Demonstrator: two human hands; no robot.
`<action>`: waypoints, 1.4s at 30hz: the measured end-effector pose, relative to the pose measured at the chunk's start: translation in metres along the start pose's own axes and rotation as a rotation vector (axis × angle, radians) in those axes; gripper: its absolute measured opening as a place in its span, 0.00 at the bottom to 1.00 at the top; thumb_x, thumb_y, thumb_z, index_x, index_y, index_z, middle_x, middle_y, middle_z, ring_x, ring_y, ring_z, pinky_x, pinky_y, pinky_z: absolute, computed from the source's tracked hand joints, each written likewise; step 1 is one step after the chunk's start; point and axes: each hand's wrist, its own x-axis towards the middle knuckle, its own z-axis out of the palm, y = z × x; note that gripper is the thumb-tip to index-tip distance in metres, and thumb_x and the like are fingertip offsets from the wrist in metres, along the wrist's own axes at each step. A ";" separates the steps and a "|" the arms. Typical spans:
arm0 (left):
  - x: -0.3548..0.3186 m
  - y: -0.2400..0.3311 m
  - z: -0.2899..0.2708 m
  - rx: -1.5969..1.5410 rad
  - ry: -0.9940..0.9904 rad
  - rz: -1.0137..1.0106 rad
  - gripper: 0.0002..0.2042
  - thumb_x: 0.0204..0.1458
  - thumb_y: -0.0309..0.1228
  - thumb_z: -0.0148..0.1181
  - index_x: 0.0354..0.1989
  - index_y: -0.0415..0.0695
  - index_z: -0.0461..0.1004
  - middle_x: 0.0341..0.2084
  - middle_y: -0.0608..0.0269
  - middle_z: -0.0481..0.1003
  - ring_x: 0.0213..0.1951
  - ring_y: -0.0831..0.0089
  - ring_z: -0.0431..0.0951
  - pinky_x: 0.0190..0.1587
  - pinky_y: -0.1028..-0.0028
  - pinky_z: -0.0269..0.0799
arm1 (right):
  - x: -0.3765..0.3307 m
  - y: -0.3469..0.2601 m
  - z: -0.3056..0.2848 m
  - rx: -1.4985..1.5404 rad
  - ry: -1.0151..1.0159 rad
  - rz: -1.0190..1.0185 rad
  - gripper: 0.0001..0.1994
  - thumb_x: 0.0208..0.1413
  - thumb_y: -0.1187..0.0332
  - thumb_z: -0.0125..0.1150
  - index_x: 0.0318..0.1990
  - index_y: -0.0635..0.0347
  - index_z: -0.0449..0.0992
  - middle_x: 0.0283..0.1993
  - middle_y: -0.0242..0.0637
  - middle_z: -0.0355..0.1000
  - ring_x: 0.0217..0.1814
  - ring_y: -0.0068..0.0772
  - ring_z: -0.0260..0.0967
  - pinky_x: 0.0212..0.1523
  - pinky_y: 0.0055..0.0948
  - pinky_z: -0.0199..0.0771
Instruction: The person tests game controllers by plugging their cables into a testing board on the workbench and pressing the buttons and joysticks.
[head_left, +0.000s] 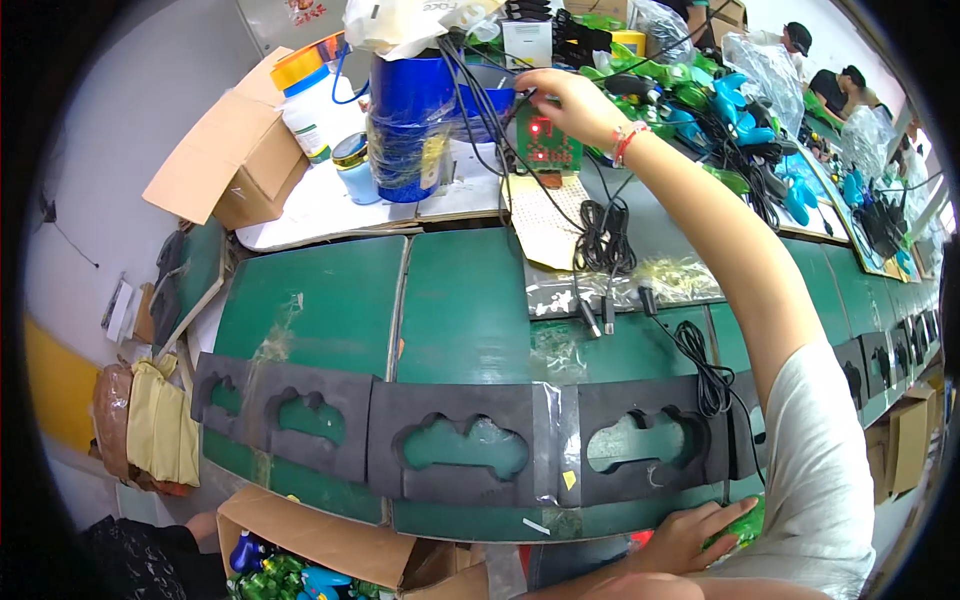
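Observation:
My right hand (565, 100), with a red-and-white bracelet at the wrist, reaches to the far side of the table. Its bent fingers come together at the upper left edge of a green circuit board (560, 148) with lit red lights, beside black cables; what they pinch is hidden. Low in the view, my left hand (692, 535) is closed on a translucent green game controller (745, 525), partly hidden by my right sleeve. A black cable coil (692, 345) hangs above that controller, its lead running down toward it. Another coiled cable (605, 240) lies before the board.
Dark foam blocks with controller-shaped cutouts (455, 390) line the green table (465, 320). Behind stand a blue drum (405, 150), a white tub (310, 115) and a cardboard box (255, 170). Blue and green controllers (740, 110) pile at far right; more fill an open carton (330, 530) below.

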 end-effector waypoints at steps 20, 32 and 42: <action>0.014 0.014 0.020 0.008 0.164 -0.066 0.21 0.63 0.41 0.47 0.55 0.36 0.71 0.46 0.47 0.76 0.48 0.58 0.78 0.51 0.67 0.71 | -0.216 -0.159 -0.093 -0.123 -0.714 0.491 0.22 0.63 0.54 0.47 0.29 0.64 0.79 0.27 0.51 0.75 0.33 0.53 0.76 0.37 0.47 0.75; 0.022 0.013 0.019 -0.038 0.416 -0.184 0.28 0.66 0.41 0.36 0.67 0.33 0.50 0.61 0.55 0.59 0.46 0.79 0.67 0.51 0.79 0.61 | -0.222 -0.163 -0.095 -0.208 -0.720 0.488 0.21 0.60 0.53 0.51 0.27 0.59 0.81 0.27 0.44 0.77 0.33 0.48 0.77 0.36 0.42 0.76; 0.023 0.014 0.015 -0.387 0.344 -0.210 0.29 0.66 0.37 0.41 0.71 0.41 0.40 0.21 0.75 0.59 0.23 0.87 0.56 0.28 0.85 0.54 | -0.222 -0.188 -0.128 -0.256 -0.897 0.429 0.18 0.62 0.53 0.49 0.32 0.54 0.81 0.28 0.42 0.77 0.32 0.45 0.77 0.34 0.39 0.76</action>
